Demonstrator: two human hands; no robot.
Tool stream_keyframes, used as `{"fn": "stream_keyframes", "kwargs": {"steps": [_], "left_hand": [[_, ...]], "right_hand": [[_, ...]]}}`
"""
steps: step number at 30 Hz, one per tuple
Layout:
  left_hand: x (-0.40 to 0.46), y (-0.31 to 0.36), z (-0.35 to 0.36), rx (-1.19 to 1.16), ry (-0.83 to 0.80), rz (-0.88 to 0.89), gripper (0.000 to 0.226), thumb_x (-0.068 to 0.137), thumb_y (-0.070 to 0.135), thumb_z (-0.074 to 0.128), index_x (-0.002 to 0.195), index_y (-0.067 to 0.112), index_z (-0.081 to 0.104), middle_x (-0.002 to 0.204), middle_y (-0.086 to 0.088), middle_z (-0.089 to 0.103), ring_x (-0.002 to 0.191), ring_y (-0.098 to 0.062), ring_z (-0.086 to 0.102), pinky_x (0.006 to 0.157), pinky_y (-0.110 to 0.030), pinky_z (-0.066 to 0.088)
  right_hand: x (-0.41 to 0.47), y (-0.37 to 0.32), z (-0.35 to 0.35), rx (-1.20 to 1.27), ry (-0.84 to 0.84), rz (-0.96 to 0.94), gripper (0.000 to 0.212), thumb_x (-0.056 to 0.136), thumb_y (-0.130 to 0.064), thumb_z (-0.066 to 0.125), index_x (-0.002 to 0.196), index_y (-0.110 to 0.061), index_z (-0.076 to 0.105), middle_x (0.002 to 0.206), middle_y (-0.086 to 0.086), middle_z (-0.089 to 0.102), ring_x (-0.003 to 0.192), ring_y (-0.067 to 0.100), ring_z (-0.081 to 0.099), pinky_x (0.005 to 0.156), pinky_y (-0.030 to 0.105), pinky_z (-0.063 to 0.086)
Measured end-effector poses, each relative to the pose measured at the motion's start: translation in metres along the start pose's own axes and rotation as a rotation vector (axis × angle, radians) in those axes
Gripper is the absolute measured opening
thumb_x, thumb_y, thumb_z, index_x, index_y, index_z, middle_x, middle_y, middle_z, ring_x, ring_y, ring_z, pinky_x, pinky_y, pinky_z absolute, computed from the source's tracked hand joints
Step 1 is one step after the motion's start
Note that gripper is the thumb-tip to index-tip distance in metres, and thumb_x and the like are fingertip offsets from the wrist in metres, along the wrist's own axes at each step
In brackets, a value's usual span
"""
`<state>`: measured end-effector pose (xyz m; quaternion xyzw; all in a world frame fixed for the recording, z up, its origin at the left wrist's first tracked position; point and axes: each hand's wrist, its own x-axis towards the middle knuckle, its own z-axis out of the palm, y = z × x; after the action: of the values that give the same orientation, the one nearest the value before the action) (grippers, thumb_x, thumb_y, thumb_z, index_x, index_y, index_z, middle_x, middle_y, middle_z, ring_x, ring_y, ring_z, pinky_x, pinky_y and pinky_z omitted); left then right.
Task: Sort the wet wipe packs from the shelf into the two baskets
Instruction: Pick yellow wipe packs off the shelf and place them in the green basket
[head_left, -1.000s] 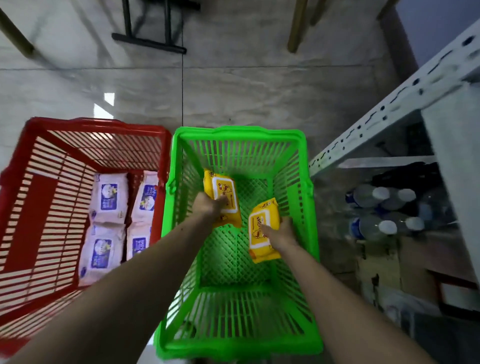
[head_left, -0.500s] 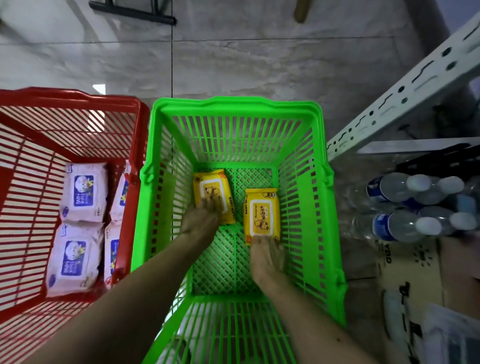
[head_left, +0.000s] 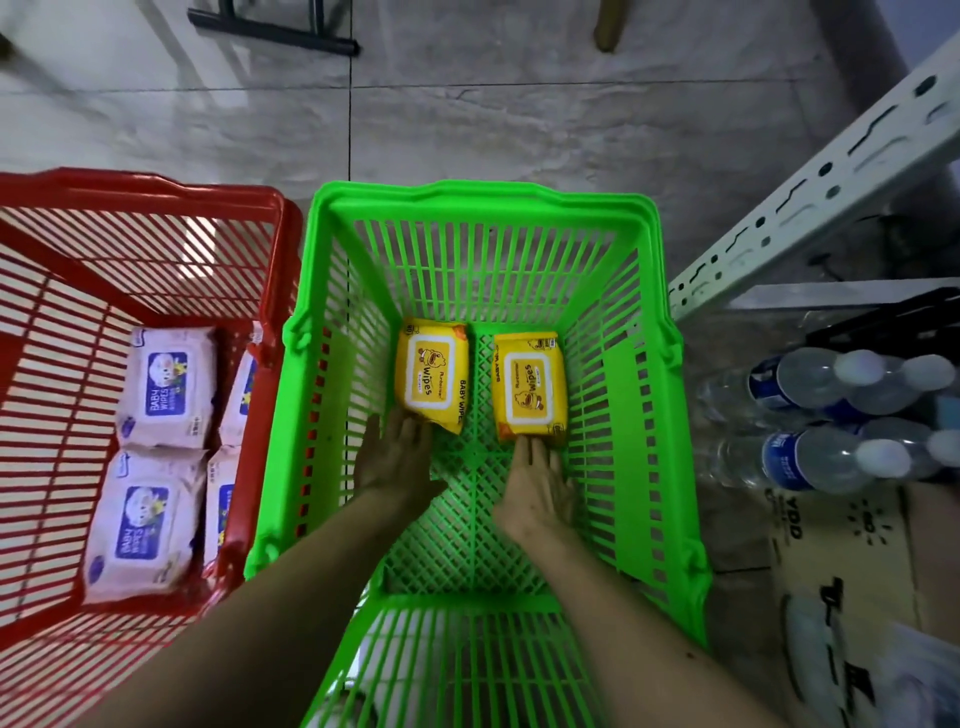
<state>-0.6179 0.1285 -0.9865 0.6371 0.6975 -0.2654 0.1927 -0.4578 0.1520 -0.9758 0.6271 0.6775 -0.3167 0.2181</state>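
Both yellow packs now lie flat in the green basket (head_left: 644, 244) — I see left hand (head_left: 396, 457) and right hand (head_left: 537, 483) spread, fingertips touching the left pack (head_left: 432, 371) and right pack (head_left: 529, 387).

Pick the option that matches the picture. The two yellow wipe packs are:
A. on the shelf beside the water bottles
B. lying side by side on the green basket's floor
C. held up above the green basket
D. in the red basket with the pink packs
B: both yellow packs lie flat, side by side, on the green basket's mesh floor, with the left hand and right hand at their near ends.
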Motion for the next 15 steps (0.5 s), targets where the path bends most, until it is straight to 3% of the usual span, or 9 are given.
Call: {"fn": "stream_keyframes", "kwargs": {"steps": [2, 4, 10, 15], "left_hand": [[-0.002, 0.0, 0.008, 0.056, -0.014, -0.027, 0.097, 0.085, 0.074, 0.03, 0.154, 0.014, -0.001, 0.163, -0.006, -0.004, 0.149, -0.021, -0.012, 0.114, -0.052, -0.017], [-0.004, -0.001, 0.01, 0.1, 0.009, -0.036, 0.099, 0.084, 0.077, 0.021, 0.153, 0.012, -0.008, 0.161, -0.004, -0.015, 0.147, -0.018, -0.02, 0.11, -0.051, -0.025], [-0.037, -0.006, -0.022, 0.058, -0.057, -0.008, 0.095, 0.087, 0.074, 0.018, 0.152, 0.01, -0.01, 0.16, -0.005, -0.019, 0.146, -0.018, -0.022, 0.113, -0.052, -0.022], [-0.122, -0.015, -0.096, 0.046, -0.037, 0.039, 0.095, 0.088, 0.073, 0.021, 0.152, 0.011, -0.009, 0.161, -0.005, -0.015, 0.148, -0.019, -0.018, 0.117, -0.05, -0.016]], "right_hand": [[0.005, -0.001, 0.0, 0.012, -0.031, -0.005, 0.107, 0.081, -0.031, 0.072, 0.155, -0.015, -0.005, 0.164, 0.004, -0.009, 0.151, 0.028, -0.001, 0.117, 0.053, 0.017], [0.008, 0.0, -0.003, -0.001, -0.078, 0.004, 0.109, 0.083, -0.032, 0.07, 0.154, -0.016, -0.012, 0.162, 0.004, -0.019, 0.151, 0.027, -0.008, 0.118, 0.053, 0.012], [-0.027, -0.001, -0.031, 0.007, -0.084, 0.003, 0.097, 0.088, -0.031, 0.064, 0.155, -0.017, -0.006, 0.164, 0.004, -0.011, 0.151, 0.026, -0.002, 0.118, 0.05, 0.016], [-0.119, -0.009, -0.092, -0.007, -0.081, 0.009, 0.089, 0.09, -0.028, 0.062, 0.155, -0.016, 0.002, 0.164, 0.001, -0.003, 0.151, 0.025, 0.004, 0.118, 0.047, 0.02]]}}
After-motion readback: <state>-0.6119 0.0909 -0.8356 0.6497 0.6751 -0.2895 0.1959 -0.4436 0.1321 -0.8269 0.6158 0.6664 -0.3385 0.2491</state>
